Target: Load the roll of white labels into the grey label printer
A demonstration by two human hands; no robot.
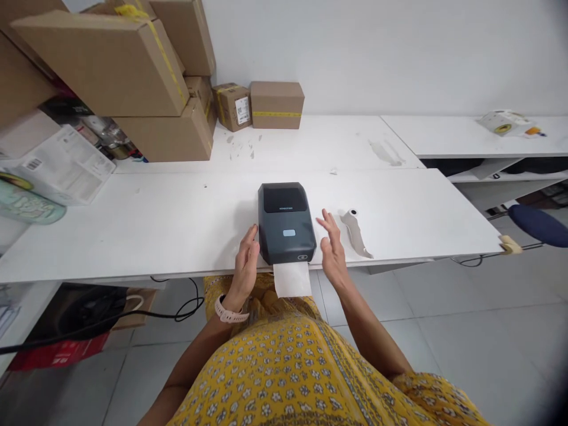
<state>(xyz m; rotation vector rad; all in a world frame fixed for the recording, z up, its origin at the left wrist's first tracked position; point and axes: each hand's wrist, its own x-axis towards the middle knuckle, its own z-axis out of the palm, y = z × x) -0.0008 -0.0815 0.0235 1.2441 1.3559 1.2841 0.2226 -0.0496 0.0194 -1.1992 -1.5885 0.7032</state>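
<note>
A dark grey label printer (287, 228) sits at the front edge of the white table. From its front a strip of blank white label paper (293, 280) hangs over the edge. My left hand (246, 260), with a pale watch on the wrist, is at the printer's left side, fingers stretched out and close to its wall. On the other side my right hand (332, 248) is held a little apart from the printer, fingers spread and holding nothing. Just right of that hand lies a small paper roll (354, 222) with its loose end curling toward the table edge.
Stacked cardboard boxes (164, 130) stand at the back left, with two smaller boxes (277, 106) by the wall. A white carton (66, 163) and a green bottle (33, 201) are at far left. Black cables (190, 305) hang below. A tissue box (504, 123) is at far right.
</note>
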